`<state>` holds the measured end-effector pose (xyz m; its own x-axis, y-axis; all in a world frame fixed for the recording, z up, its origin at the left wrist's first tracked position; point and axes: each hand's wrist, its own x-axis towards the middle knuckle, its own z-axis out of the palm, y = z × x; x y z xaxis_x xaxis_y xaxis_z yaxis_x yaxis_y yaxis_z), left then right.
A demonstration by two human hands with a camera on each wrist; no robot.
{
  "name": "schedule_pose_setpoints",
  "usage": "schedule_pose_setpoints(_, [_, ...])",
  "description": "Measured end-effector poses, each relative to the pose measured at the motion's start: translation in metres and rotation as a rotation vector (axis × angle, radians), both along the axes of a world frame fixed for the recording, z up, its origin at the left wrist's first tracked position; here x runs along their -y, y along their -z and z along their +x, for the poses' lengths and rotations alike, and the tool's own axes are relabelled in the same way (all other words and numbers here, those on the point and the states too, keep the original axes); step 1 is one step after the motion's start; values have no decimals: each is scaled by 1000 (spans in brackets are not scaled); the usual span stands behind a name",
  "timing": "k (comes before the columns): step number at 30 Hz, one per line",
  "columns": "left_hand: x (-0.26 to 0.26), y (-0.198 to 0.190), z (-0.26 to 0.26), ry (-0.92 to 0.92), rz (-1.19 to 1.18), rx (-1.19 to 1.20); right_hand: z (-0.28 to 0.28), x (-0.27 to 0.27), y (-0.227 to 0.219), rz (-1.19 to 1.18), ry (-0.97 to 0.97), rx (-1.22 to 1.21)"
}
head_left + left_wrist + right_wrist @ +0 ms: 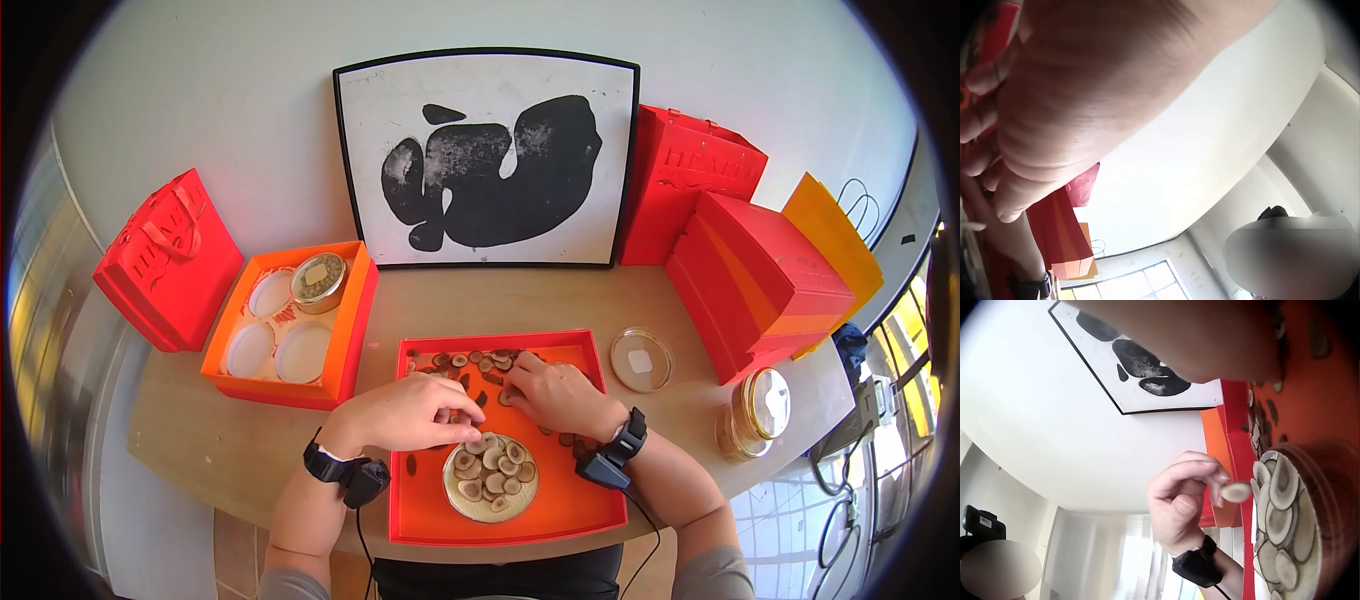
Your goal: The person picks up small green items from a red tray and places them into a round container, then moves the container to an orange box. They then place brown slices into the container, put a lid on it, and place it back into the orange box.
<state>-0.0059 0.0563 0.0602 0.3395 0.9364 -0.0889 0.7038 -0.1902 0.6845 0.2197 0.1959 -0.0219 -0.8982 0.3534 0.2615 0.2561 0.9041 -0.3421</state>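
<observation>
Between the fingertips of my left hand (410, 412) (1179, 497), a pale round slice (1235, 492) is pinched beside the round container (490, 505) (1307, 581). That container, heaped with slices (494, 458) (1280, 525), stands in the red-rimmed orange tray (420, 510). My right hand (565, 398) (1191, 337) reaches down at the loose slices in the tray's far part; whether its fingertips grip one is hidden. In the left wrist view, my left hand (1079, 87) fills the upper left and its fingertips' contact is hidden.
An orange box (216, 365) at the left holds one filled round container (319, 282) and round white wells. A clear lid (641, 360) and a jar (752, 415) lie right of the tray. Red bags (170, 260) (695, 165), a red box (760, 285) and a framed picture (487, 160) stand behind.
</observation>
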Motion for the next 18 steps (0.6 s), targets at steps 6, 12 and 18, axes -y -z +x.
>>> schedule_pose_setpoints(6, [-8, 32, -13, -46, 47, -255, 2, -2, -5, -56, 27, 63])
schedule_pose_setpoints(12, [-17, 47, -10, -83, -28, -322, 11, -9, -7, -51, 37, 121])
schedule_pose_setpoints(18, [-18, 50, -13, -95, -31, -230, 11, -12, -4, -32, 31, 125])
